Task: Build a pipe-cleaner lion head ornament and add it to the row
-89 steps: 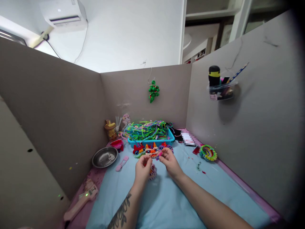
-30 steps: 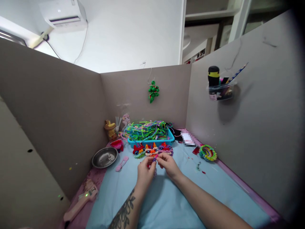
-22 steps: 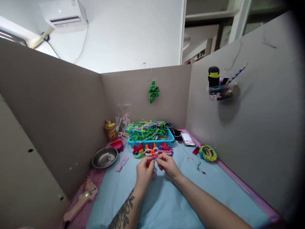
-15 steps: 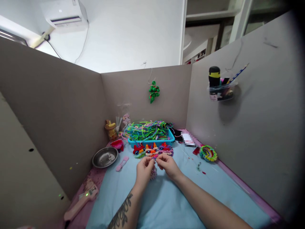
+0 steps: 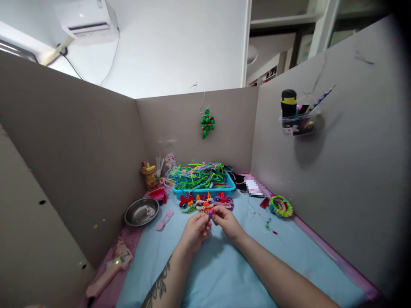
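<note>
My left hand (image 5: 195, 230) and my right hand (image 5: 227, 222) meet over the middle of the blue cloth, their fingertips pinched on one small pink-and-blue fuzzy piece (image 5: 211, 212), which looks like pipe cleaner. Partly hidden under my left fingers is a pale pink fuzzy coil (image 5: 208, 236); whether a finger grips it I cannot tell. Just beyond the hands sit three colourful fuzzy animal-like figures: a red-and-green one (image 5: 187, 203), an orange-and-cream one (image 5: 204, 202) and a red-and-purple one (image 5: 225, 200).
Behind the figures stands a blue tray (image 5: 205, 193) heaped with pipe cleaners. To the left are a metal bowl (image 5: 133, 218) with small white bits, a pink clip-shaped piece (image 5: 165, 220) and a pink glue gun (image 5: 111, 273). A ring-shaped bundle (image 5: 281, 206) lies right. Grey partitions surround the table.
My left hand has rolled over and dropped slightly, its fingers now curled. More of the pink-and-blue piece shows between the fingertips. My right hand has barely shifted.
</note>
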`<state>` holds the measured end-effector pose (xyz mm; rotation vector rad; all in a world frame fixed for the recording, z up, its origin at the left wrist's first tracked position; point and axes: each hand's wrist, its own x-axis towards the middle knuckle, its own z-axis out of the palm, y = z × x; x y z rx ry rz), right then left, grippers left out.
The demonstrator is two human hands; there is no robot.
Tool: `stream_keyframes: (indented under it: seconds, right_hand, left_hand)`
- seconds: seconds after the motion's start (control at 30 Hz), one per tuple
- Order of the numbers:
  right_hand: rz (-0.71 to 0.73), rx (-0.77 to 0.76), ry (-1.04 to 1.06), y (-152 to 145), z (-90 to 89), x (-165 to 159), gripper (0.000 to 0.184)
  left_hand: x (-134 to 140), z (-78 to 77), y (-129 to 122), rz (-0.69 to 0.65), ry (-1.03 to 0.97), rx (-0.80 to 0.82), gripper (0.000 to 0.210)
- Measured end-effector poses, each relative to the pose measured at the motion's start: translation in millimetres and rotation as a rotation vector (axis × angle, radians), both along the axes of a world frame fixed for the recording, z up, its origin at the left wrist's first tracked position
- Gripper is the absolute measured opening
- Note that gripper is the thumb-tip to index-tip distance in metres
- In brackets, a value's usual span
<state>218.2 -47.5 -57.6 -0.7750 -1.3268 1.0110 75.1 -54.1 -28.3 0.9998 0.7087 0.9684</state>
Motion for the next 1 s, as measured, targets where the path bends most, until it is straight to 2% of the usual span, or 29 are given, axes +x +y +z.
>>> stream_keyframes:
  seconds: [0.23, 0.47, 0.67, 0.87, 1.0]
  right_hand:
    - [0.022, 0.008, 0.007, -4.3, 8.6, -1.0, 0.022]
    - [0.008, 0.016, -0.025, -4.5, 7.6, 1.0, 0.018]
    - [0.008, 0.041, -0.072, -9.0, 11.2, -1.4, 0.021]
    - [-0.078, 0.050, -0.087, -5.6, 7.5, -1.6, 0.026]
    - [-0.157, 0.043, -0.119, -4.0, 5.9, -2.3, 0.027]
  left_hand:
    - [-3.2, -0.5, 2.2, -0.072, -0.045, -0.056, 0.027]
    - [-5.0, -2.8, 3.6, -0.156, -0.084, -0.128, 0.026]
    - [-6.1, -6.2, 6.7, -0.237, -0.108, -0.201, 0.022]
    - [-1.2, -1.9, 1.9, -0.073, -0.018, -0.079, 0.035]
    - [4.1, -3.3, 1.0, 0.120, 0.120, 0.155, 0.044]
